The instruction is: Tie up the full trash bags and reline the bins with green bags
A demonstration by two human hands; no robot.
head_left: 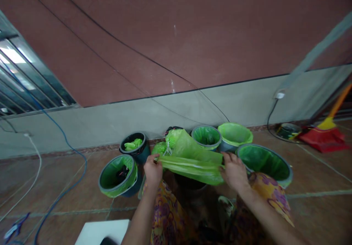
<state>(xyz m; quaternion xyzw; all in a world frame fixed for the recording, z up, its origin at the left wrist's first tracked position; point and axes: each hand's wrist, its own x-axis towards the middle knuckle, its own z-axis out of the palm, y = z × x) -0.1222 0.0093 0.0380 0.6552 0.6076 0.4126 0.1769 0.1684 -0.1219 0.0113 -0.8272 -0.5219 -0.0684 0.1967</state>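
Observation:
A light green plastic bag is stretched crosswise in front of me. My left hand pinches its left end, and my right hand grips its right end. Beneath the bag, between my knees, a dark round bin shows in part; the bag hides most of it. Just behind the bag lies a tied green bundle with white string. To the right of my right hand stands a bin with a green liner.
At the left are a green-lined bin and a black-lined bin. Two more lined bins, one grey-rimmed and one pale green, stand by the wall. A red dustpan, blue cable and white box lie around.

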